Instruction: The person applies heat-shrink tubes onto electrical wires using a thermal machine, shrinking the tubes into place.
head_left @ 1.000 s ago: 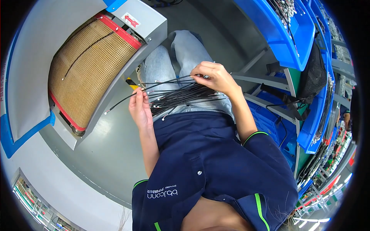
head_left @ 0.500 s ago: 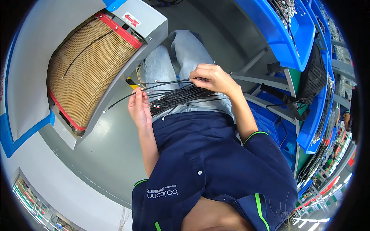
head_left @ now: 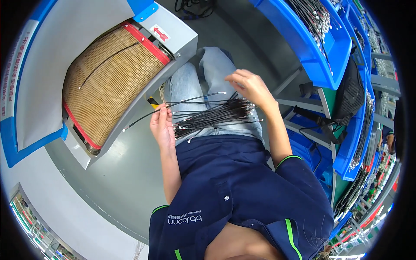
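Pinched between the thumb and fingers of my left hand (head_left: 161, 125) is a single thin black cable (head_left: 195, 99). It slants across above my thighs, a small white connector at each end. My right hand (head_left: 252, 88) hovers to the right of that cable's far end, fingers loosely bent and apart, apparently touching nothing. Across my lap lies a thick bundle of similar black cables (head_left: 212, 115), their small white connectors spread at both sides. My left hand is beside the bundle's left end; the right one is just above its right end.
At left, a machine has a tan mesh conveyor belt (head_left: 117, 73) with red edges; another black cable (head_left: 105, 60) lies on it. Its grey housing (head_left: 182, 32) comes close to my left knee. At right stand blue bins (head_left: 336, 54) of cables, a black bag (head_left: 350, 89) and metal frame bars.
My right hand has let go of the cable and lifted away to the right. My left hand keeps its pinch on it. The view has shifted slightly.
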Demonstrator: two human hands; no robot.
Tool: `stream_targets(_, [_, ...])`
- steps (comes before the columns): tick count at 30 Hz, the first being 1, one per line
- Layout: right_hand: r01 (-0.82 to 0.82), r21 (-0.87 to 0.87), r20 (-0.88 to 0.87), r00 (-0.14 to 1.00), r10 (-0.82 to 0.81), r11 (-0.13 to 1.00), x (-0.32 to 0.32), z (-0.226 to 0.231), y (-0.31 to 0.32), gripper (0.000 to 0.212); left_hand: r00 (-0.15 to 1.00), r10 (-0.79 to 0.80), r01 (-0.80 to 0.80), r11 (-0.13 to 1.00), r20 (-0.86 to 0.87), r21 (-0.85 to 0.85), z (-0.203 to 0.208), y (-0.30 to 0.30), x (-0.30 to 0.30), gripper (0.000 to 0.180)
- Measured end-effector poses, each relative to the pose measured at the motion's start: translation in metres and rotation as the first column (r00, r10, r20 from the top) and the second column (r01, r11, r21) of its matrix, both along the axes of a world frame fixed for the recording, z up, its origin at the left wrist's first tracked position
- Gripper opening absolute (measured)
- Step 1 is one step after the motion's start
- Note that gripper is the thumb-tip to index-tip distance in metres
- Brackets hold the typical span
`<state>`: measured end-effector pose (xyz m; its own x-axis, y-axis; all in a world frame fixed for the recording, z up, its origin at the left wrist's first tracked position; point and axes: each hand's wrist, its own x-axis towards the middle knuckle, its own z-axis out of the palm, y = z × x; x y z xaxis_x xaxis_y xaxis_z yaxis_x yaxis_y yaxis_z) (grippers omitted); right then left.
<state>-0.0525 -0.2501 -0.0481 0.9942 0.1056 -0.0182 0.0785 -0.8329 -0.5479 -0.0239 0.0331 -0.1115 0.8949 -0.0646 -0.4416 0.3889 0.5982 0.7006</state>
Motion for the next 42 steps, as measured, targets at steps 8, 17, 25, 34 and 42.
stream_targets(8, [-0.192, 0.128, 0.215, 0.963, 0.161, 0.973, 0.061, 0.055, 0.123, 0.014, 0.999, -0.034, 0.034, 0.999, -0.014, 0.007, 0.037, 0.053, 0.022, 0.018])
stream_targets(17, [-0.289, 0.047, 0.252, 0.93, 0.269, 0.956, 0.101, 0.059, 0.224, 0.013, 1.0, 0.01, -0.01, 1.0, 0.001, -0.026, 0.06, 0.129, 0.048, 0.019])
stream_targets(25, [-0.388, 0.05, 0.323, 0.878, 0.352, 0.921, 0.15, 0.058, 0.266, 0.009, 0.995, -0.095, 0.095, 0.995, 0.041, 0.001, 0.061, 0.158, 0.061, 0.022])
stream_targets(34, [-0.334, -0.039, 0.319, 0.889, 0.328, 0.942, 0.241, 0.046, 0.312, 0.009, 0.68, -0.711, 0.193, 0.408, 0.178, 0.892, 0.043, 0.15, 0.042, 0.023])
stream_targets(42, [-0.292, -0.012, 0.137, 0.947, 0.29, 0.956, 0.266, 0.023, 0.326, 0.008, 0.605, -0.783, 0.156, 0.297, 0.146, 0.942, 0.032, 0.146, 0.035, 0.02])
